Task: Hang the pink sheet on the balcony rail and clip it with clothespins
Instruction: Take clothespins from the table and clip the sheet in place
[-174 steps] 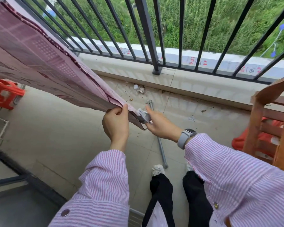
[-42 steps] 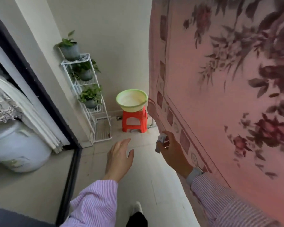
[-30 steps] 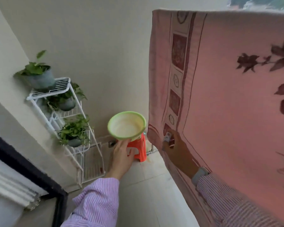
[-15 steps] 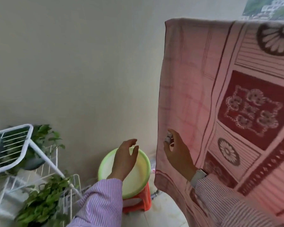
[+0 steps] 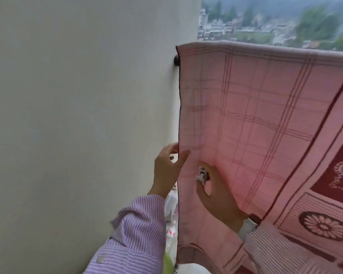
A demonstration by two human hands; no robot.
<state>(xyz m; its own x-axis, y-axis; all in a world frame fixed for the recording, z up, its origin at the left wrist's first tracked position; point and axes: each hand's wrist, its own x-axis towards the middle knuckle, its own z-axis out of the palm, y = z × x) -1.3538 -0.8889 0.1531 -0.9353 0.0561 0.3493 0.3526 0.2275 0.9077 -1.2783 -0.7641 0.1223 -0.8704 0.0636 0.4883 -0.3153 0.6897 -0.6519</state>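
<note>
**Fingers closing in on the sheet's left edge, clothespin ready**

Fingers (image 5: 183,155) of left hand (image 5: 166,169) spread and straight, just meeting the dark-hemmed left edge of pink sheet (image 5: 265,119), gripping nothing yet. Right hand (image 5: 216,192) lower centre of frame, thumb and forefinger pinching a small white clothespin (image 5: 202,175) against the cloth face; whether its jaws are sprung apart, impossible to tell.

Sheet already draped over balcony rail (image 5: 175,60), top fold running from centre to the right edge, hanging flat down to the bottom of frame. Only the rail's dark end stub showing, beside the pale wall (image 5: 77,115) filling the left half.

Half a second back: left hand hovering apart from the cloth, above a green basin; view lower, with plant rack in sight. Now view raised to the fold, left hand moved across to the hem, right hand with the clothespin slightly higher. Meaning, as a judgement: hanging done, clipping of this end corner about to begin; no pin seen on the fold yet. Next likely steadying the edge and lifting the clothespin to the rail.

Beyond: blurred hillside town (image 5: 275,22) upper right, striped sleeves (image 5: 139,234) lower frame.
</note>
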